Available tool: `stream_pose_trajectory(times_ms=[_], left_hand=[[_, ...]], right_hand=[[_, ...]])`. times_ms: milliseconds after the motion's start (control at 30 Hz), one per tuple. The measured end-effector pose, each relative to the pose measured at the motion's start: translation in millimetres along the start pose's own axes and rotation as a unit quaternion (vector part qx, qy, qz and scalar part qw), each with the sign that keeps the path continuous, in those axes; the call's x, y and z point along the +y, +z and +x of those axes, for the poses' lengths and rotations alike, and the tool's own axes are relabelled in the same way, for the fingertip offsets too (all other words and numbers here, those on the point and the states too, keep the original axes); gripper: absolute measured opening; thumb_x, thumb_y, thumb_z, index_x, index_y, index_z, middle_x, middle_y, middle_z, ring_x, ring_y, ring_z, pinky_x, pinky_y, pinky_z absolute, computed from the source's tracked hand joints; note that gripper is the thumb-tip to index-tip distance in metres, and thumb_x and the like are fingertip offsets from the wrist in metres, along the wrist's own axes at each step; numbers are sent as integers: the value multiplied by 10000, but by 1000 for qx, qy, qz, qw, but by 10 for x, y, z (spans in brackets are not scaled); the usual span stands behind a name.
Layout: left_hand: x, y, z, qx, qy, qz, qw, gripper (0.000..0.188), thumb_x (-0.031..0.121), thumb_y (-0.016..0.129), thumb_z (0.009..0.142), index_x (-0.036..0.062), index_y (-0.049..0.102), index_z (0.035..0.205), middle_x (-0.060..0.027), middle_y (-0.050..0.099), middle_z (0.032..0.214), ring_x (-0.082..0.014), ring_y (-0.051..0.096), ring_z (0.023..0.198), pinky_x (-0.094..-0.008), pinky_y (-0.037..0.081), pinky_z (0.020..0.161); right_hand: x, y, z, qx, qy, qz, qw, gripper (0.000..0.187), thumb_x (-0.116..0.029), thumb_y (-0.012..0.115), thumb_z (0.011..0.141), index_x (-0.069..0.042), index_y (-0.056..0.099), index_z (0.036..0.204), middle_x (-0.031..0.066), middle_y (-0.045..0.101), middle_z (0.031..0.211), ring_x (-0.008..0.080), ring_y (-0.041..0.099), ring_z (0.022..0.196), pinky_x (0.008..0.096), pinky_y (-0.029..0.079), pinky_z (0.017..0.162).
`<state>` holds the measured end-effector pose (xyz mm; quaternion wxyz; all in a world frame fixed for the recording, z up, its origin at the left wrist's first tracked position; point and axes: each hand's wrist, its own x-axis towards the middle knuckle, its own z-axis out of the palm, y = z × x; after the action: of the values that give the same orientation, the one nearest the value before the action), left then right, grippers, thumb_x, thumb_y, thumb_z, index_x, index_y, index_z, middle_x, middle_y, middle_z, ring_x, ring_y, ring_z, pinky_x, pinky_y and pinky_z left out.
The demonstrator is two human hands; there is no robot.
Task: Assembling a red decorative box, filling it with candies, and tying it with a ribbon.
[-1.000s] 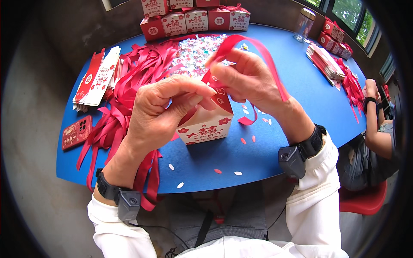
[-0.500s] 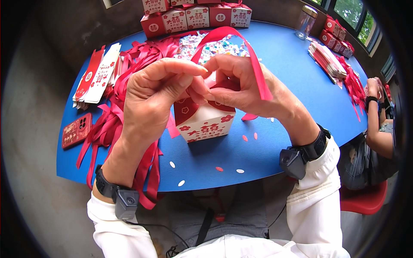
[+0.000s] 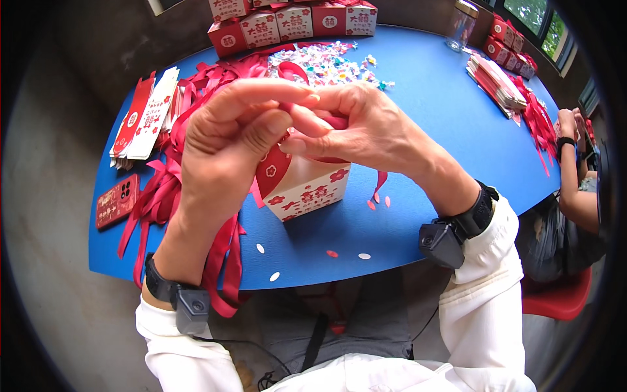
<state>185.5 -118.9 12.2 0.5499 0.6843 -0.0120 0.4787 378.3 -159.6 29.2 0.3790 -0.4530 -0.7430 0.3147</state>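
Note:
A small white and red gift box (image 3: 312, 196) with red flower prints stands on the blue table in front of me. Above its top, my left hand (image 3: 238, 124) is closed, fingertips pinched on a red ribbon (image 3: 295, 70). My right hand (image 3: 356, 127) pinches the same ribbon from the other side, and the two hands touch at the fingertips. Part of the ribbon curls up behind my fingers; an end hangs below my right hand. The fingers hide the middle of the ribbon and much of the box top.
Loose red ribbons (image 3: 160, 189) lie at left, beside flat folded cartons (image 3: 153, 117) and a red phone (image 3: 117, 201). Wrapped candies (image 3: 333, 62) are heaped behind the box. Finished boxes (image 3: 294, 25) stack at the back, near a lidded jar (image 3: 462, 26). Another person's arm (image 3: 578, 189) is at right.
The ribbon loop that arched over my right hand has dropped out of sight there, and a smaller curl shows behind my fingers. Both hands stay together over the box.

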Motion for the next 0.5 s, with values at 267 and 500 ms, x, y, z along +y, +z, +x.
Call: stream_pose_trajectory(times_ms=[267, 500], left_hand=[[26, -20, 3, -50, 13, 92, 994, 305, -30, 587, 952, -15, 613, 1255, -138, 692, 1141, -204, 691, 1022, -306, 534, 943], [46, 69, -26, -35, 99, 406, 908, 589, 78, 787, 784, 27, 538, 1315, -144, 564, 1226, -282, 558, 1180, -377, 491, 970]], right_hand=[[67, 146, -17, 50, -70, 82, 993, 261, -288, 679, 906, -60, 719, 1026, 48, 660, 725, 103, 628, 708, 289, 523, 675], [132, 77, -27, 70, -3, 123, 990, 397, -330, 631, 923, -8, 655, 1154, 143, 716, 910, 185, 695, 841, 309, 562, 764]])
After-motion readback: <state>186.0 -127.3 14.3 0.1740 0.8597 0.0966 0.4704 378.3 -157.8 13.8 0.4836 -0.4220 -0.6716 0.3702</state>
